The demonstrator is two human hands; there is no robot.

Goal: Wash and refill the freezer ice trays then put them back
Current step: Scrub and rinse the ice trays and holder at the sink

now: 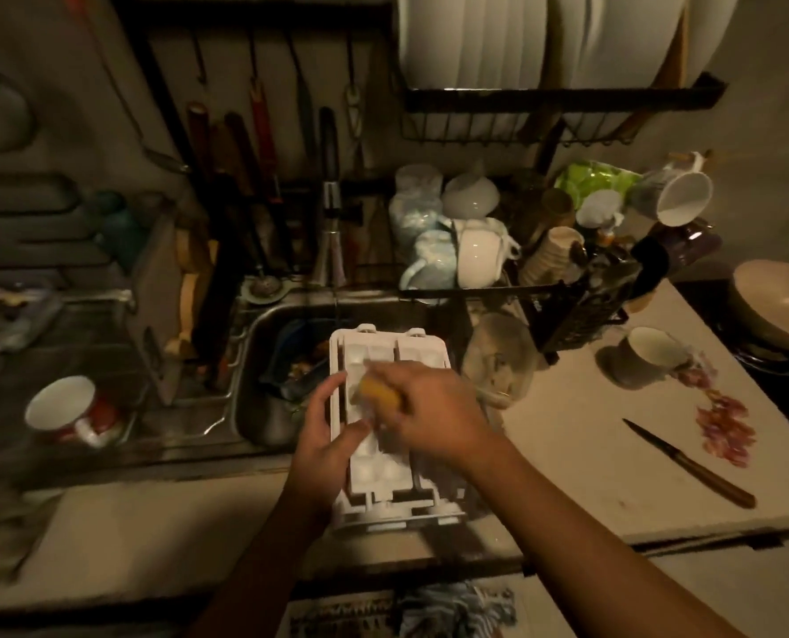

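Note:
A white plastic ice tray frame (385, 352) with two rows of compartments is held over the steel sink (263, 333), reaching back over the counter edge. My left hand (326, 446) grips its left side, thumb on the tray's top face. My right hand (434, 414) holds a yellow sponge (379, 392) and presses it onto the tray's middle compartments. The right row is partly hidden under my right hand and forearm. The tap (330, 232) stands behind the sink.
The sink holds dark dishes (298, 361). A glass jar (498, 356) lies right of the tray. On the right counter are a mug (646, 356), a knife (692, 465), onion peels (724, 425) and a bowl (779, 310). A red-and-white mug (68, 409) sits on the left drainboard; a rack of cups (457, 241) stands behind.

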